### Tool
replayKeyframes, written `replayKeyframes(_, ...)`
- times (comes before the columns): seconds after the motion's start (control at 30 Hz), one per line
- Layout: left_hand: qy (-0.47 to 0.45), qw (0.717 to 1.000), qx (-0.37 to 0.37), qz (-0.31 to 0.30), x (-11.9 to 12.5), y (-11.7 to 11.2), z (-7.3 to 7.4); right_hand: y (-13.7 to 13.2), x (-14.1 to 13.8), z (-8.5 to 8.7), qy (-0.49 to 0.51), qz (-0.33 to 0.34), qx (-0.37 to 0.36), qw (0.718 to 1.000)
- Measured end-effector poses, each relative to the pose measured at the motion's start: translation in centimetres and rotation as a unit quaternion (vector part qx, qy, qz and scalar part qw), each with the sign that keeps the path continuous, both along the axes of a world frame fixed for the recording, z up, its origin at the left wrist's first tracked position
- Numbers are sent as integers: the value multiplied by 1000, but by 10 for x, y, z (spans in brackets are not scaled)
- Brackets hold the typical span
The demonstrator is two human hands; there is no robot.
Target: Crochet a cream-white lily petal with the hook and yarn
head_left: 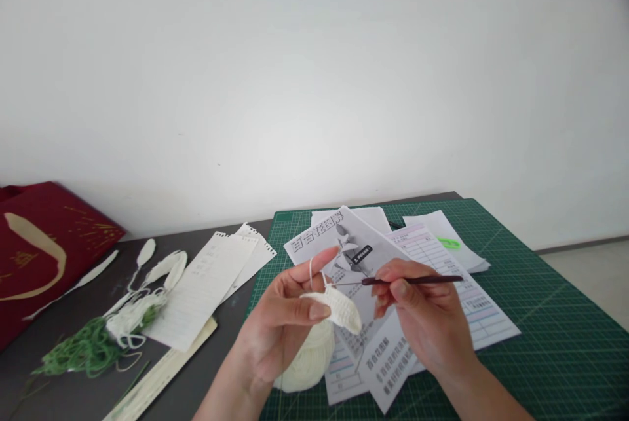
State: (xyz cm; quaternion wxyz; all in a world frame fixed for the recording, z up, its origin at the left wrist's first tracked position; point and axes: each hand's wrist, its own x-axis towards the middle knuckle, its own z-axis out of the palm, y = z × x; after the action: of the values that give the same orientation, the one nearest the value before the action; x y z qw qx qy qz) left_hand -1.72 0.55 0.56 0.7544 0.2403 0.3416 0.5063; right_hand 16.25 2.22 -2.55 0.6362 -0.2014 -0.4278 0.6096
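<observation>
Between thumb and fingers, my left hand pinches a small white crocheted piece, with a strand of yarn looped over the raised index finger. My right hand grips the dark handle of a crochet hook. The hook's thin metal shaft points left and meets the top edge of the crocheted piece. Below and behind my left hand sits a ball of white yarn, partly hidden by the hand. Printed pattern sheets lie beneath both hands.
A green cutting mat carries the papers and a bright green clip. To the left lie notebook pages, a ruler-like strip, green yarn, white crocheted pieces and a red bag. A white wall rises behind.
</observation>
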Motion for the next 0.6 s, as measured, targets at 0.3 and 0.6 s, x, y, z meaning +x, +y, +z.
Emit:
replayKeyframes(0.3,18,1000,5,-19,-5,-1,8,4,8,0,-33,24,27,999)
replayKeyframes(0.6,49,995,21,-87,-12,-2,6,8,11,5,7,79,-37,996)
